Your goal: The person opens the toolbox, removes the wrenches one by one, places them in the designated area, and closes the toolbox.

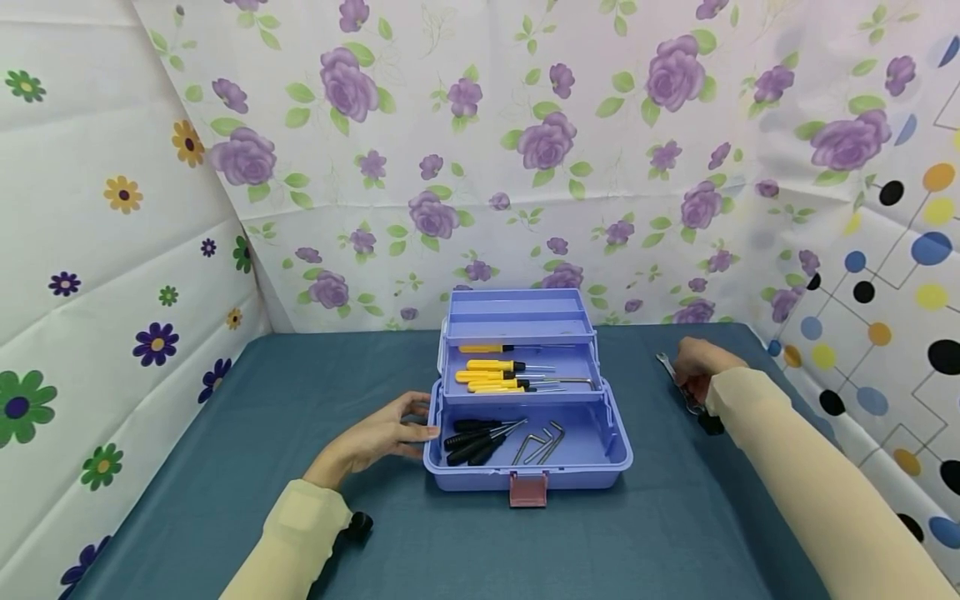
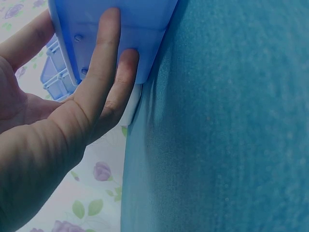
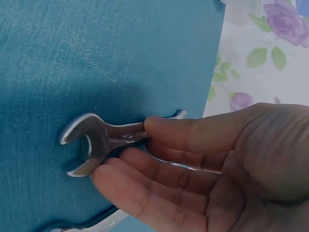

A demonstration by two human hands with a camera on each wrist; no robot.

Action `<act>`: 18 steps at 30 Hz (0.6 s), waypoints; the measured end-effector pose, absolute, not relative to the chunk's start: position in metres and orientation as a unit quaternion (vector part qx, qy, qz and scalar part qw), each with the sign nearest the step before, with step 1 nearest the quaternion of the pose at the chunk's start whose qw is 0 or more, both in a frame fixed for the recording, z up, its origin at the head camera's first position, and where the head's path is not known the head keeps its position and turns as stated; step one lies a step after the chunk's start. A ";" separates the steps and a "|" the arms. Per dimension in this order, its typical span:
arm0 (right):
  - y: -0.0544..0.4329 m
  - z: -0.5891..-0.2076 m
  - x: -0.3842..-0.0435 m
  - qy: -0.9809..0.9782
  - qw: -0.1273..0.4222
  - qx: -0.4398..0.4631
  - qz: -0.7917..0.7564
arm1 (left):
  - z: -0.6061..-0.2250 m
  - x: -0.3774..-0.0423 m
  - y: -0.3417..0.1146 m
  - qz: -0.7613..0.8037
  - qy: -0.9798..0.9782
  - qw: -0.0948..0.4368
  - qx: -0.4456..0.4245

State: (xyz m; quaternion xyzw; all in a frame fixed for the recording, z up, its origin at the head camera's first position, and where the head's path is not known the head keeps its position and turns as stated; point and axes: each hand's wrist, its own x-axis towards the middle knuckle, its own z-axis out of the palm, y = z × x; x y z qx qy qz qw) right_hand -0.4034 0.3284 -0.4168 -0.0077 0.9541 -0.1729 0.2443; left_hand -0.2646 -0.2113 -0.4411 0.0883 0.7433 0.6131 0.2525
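My right hand [image 1: 701,367] is at the right side of the table and pinches a silver open-ended wrench [image 3: 104,140] between thumb and fingers. The wrench's open end sticks out past the fingertips. Beneath the hand, another metal tool [image 3: 104,224] lies partly hidden on the cloth. My left hand [image 1: 382,433] touches the left wall of a blue-purple toolbox [image 1: 577,479], fingers fairly straight along the outside and thumb at the rim. Inside the lower box lie several black-handled screwdrivers [image 1: 472,446] and several hex keys [image 1: 551,442].
The toolbox's raised tray [image 1: 555,392] carries several yellow-handled screwdrivers [image 1: 491,365]. A reddish latch [image 1: 528,490] hangs at the box's front. Dark teal cloth [image 1: 585,550] covers the table. Flowered sheeting [image 1: 480,167] stands behind, with patterned sheets at both sides.
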 end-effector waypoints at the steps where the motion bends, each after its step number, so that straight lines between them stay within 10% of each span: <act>1: 0.328 -0.417 -0.403 0.952 0.248 -0.002 -0.180 | -0.441 -0.264 -0.211 0.614 0.743 0.253 0.088; 18: 0.330 -0.420 -0.399 0.951 0.235 -0.010 -0.202 | -0.440 -0.264 -0.210 0.612 0.745 0.252 0.085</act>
